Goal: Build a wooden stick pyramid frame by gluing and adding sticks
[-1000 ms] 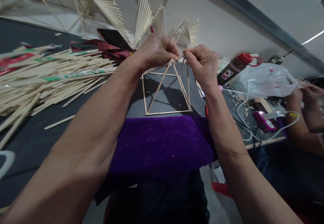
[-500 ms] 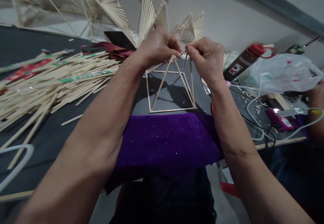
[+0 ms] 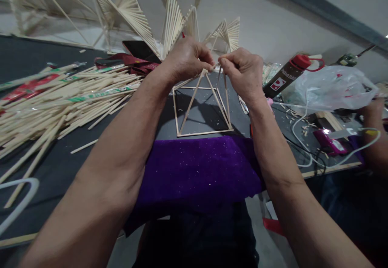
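A frame of thin wooden sticks [image 3: 206,132] stands on the dark table, with a four-sided base and slanting sticks that rise to peaks. At its top, my left hand [image 3: 188,60] has thumb and fingertips pinched on a thin stick near the left peak. My right hand [image 3: 244,72] pinches close by, at the top of the right-hand sticks, its fingertips almost meeting the left ones. The fingers partly hide the joint between them. Below the frame, a purple cloth [image 3: 200,167] dotted with pale crumbs covers the table's front edge and hangs toward my lap.
Loose sticks [image 3: 100,98] are heaped at left, some in wrappers. Finished stick models [image 3: 171,23] line the wall. To the right are a dark bottle [image 3: 280,78] with red lid, a plastic bag [image 3: 336,88], a magenta device [image 3: 330,142] with cables, and another person's arm [image 3: 371,128].
The whole view has shifted slightly, so things sit a little lower and further left. Both hands keep their pinch at the frame's top, with little visible movement.
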The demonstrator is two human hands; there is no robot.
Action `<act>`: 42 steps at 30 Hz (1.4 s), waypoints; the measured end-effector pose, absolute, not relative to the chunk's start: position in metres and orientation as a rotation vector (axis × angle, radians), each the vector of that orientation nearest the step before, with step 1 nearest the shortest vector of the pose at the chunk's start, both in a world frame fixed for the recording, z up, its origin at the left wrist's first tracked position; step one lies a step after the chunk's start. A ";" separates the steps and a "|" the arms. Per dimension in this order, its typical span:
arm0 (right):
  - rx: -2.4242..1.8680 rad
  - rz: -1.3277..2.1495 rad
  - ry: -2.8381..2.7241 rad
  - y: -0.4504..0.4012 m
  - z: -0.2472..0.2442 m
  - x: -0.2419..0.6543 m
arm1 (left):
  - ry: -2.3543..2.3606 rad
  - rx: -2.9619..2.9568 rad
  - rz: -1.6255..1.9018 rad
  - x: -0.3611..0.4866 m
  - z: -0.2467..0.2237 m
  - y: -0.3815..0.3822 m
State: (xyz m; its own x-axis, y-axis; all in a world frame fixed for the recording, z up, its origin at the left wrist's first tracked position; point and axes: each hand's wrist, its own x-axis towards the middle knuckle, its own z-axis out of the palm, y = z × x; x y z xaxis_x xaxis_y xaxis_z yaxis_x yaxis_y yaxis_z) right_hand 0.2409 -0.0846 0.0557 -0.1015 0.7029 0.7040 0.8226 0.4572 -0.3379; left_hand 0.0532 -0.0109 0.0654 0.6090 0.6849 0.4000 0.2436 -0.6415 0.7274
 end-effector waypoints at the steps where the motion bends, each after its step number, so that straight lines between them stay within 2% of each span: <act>1: -1.285 -0.172 -1.841 -0.084 0.056 0.241 | 0.724 2.190 0.908 0.053 0.065 -0.011; 42: -1.315 -0.140 -1.852 -0.090 0.063 0.238 | 0.727 2.227 0.945 0.054 0.064 -0.007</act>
